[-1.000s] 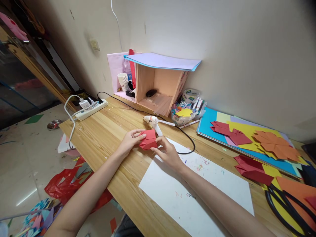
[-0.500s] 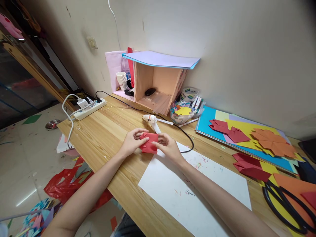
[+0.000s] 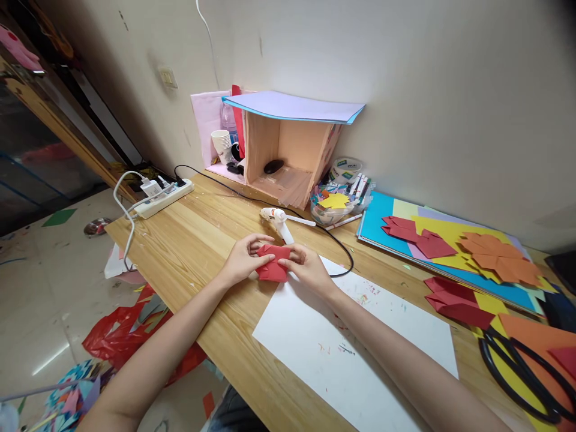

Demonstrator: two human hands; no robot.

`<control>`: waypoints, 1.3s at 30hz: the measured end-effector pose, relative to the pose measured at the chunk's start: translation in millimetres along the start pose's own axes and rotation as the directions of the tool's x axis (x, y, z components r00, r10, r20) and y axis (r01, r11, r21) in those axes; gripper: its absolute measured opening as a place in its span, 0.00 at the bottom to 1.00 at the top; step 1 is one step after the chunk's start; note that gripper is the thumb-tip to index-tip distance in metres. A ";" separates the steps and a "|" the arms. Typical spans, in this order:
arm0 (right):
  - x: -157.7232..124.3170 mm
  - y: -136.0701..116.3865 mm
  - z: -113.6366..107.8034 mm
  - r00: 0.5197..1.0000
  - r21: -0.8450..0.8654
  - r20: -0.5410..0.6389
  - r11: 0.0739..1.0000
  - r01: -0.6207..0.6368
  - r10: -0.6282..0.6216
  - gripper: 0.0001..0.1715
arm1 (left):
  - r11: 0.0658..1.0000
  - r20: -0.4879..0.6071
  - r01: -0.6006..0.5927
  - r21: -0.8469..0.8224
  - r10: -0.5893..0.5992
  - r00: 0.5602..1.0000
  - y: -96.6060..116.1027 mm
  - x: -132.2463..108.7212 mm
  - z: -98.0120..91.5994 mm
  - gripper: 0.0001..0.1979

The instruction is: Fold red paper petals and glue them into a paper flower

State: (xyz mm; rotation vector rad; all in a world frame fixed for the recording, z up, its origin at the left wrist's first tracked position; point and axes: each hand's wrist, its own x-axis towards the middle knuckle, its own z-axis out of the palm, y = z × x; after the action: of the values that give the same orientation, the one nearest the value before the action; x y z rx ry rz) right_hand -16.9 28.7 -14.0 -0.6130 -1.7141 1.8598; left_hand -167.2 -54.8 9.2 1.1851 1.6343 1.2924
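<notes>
A folded piece of red paper (image 3: pixel 273 271) is held between both hands above the wooden table, by the corner of a white sheet (image 3: pixel 360 354). My left hand (image 3: pixel 243 260) grips its left side, thumb on the front and fingers behind. On the right side, my right hand (image 3: pixel 310 268) pinches the same paper, its thumb near the other thumb. Just beyond the hands is a white glue gun (image 3: pixel 278 222) with a white stick in it. The fingertips behind the paper are partly hidden.
Black scissors (image 3: pixel 524 375) and folded red pieces (image 3: pixel 456 302) lie at right. Coloured sheets (image 3: pixel 382 240) bear an orange paper flower (image 3: pixel 497 257). A cardboard box (image 3: pixel 297 147) stands against the wall. A power strip (image 3: pixel 165 200) sits at the table's left edge; a black cable crosses behind.
The red paper has shifted slightly and its front looks flatter, with fewer raised flaps showing. Both thumbs still press on it, and the right thumb sits a little nearer its middle.
</notes>
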 end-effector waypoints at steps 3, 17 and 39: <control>0.8 -0.6 -2.8 0.999 0.032 0.042 0.999 -0.034 0.032 0.15 | 1.000 -0.014 0.002 0.016 -0.002 1.000 1.0 0.6 -2.0 0.21; 1.7 -1.0 -8.8 0.997 0.040 0.029 0.997 -0.067 0.066 0.17 | 0.998 -0.076 0.058 -0.030 -0.060 0.995 0.9 0.8 -4.6 0.22; 4.4 -0.5 -7.7 0.998 -0.023 0.040 0.999 -0.037 0.038 0.12 | 1.000 -0.136 0.024 -0.011 -0.025 0.990 -1.2 3.1 -4.5 0.18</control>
State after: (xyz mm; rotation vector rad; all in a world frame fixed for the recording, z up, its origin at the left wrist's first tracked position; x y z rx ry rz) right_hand -15.2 37.5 -14.0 -0.6242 -1.7631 1.8936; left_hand -172.5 -53.3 9.1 1.0884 1.7322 1.3900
